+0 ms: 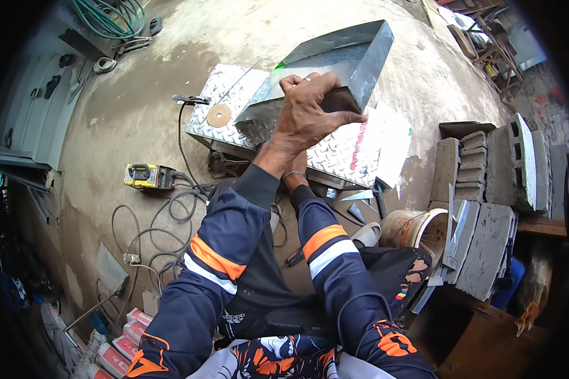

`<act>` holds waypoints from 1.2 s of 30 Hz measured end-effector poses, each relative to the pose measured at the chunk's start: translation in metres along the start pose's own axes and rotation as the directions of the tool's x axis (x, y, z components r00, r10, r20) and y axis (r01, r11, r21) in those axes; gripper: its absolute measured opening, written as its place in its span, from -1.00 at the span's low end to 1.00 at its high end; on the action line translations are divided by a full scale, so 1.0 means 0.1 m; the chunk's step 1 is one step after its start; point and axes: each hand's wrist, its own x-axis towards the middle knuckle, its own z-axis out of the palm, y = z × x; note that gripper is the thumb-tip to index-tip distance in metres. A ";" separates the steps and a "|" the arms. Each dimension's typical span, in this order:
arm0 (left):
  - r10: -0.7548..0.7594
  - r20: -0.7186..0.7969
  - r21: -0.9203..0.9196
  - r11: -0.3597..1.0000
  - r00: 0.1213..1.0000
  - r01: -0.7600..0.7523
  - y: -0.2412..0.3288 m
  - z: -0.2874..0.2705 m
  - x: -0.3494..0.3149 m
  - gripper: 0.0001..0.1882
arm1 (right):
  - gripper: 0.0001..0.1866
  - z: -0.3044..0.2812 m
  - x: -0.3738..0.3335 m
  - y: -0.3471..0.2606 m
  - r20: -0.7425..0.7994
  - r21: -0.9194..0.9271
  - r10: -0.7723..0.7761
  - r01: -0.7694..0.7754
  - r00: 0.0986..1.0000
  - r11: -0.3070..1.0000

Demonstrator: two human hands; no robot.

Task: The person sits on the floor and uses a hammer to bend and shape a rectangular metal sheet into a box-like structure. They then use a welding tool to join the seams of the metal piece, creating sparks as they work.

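Note:
An open sheet-metal tray point(368, 66) with upright sides is held tilted above a diamond-plate worktop point(237, 82). My left hand point(306, 114) is closed on the tray's near edge, fingers curled over and thumb stretched to the right. A dark patch shows beside that thumb; I cannot make out what it is. My right hand point(295, 163) is mostly hidden behind the left one, with only the wrist and its bracelet showing, so its fingers cannot be seen. On the worktop's left part lie a tan round disc point(219, 115) and a metal clamp point(191, 100) on a black cable.
A yellow and black welding machine point(148, 176) stands on the floor at left among looped cables point(174, 237). Metal offcuts point(359, 197) lie below the worktop. At right are a dirty bucket point(411, 228) and stacked concrete blocks point(487, 246). A green hose point(110, 19) lies far left.

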 end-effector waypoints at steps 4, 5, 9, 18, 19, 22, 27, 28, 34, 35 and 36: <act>-0.014 -0.028 0.021 1.000 1.000 0.015 0.00 0.06 0.02 -0.44 | -0.26 0.02 0.08 -0.15 -0.019 0.268 0.163 -0.152 0.986 0.951; 0.021 -0.062 -0.021 1.000 0.998 -0.023 -0.02 0.04 0.05 -0.44 | -0.29 -0.03 0.12 -0.17 -0.031 0.330 0.211 -0.189 0.977 0.925; -0.084 -0.040 -0.205 0.976 0.996 0.075 -0.26 -0.26 0.02 -0.67 | -0.45 -0.45 0.24 -0.34 0.089 0.254 0.405 -0.414 0.910 0.874; 0.029 -0.013 -0.042 0.999 1.000 -0.029 -0.26 -0.02 0.01 -0.45 | -0.60 -1.88 -1.21 -0.15 0.034 0.753 0.705 -0.482 0.709 0.448; -0.046 0.086 -0.098 0.994 0.995 0.054 -0.24 0.09 0.00 -0.42 | -0.71 -1.95 -1.44 -0.12 0.007 0.765 0.766 -0.496 0.642 0.410; 0.064 0.121 -0.006 0.998 0.991 -0.064 -0.15 0.48 -0.06 -0.53 | -0.86 -2.01 -2.00 0.11 0.016 0.728 0.867 -0.600 0.499 0.332; -0.064 0.398 0.095 0.995 0.915 0.028 0.01 1.09 -0.34 -0.81 | -0.88 -1.58 -2.52 0.45 0.174 0.530 0.890 -0.802 0.421 0.275; -0.045 0.405 0.131 0.991 0.913 -0.009 0.01 1.21 -0.40 -0.83 | -0.84 -1.46 -2.50 0.51 0.187 0.435 0.884 -0.843 0.429 0.317; -0.112 0.627 0.325 0.937 0.771 -0.128 -0.01 1.61 -0.72 -0.77 | -0.58 -0.48 -2.62 1.04 0.123 -0.106 0.734 -0.727 0.667 0.678; -0.090 0.635 0.312 0.939 0.767 -0.148 -0.02 1.63 -0.79 -0.76 | -0.51 -0.35 -2.60 1.11 0.142 -0.085 0.743 -0.739 0.655 0.668; -0.095 0.655 0.320 0.934 0.749 -0.162 -0.01 1.67 -0.84 -0.75 | -0.45 -0.24 -2.61 1.19 0.164 -0.059 0.752 -0.754 0.639 0.654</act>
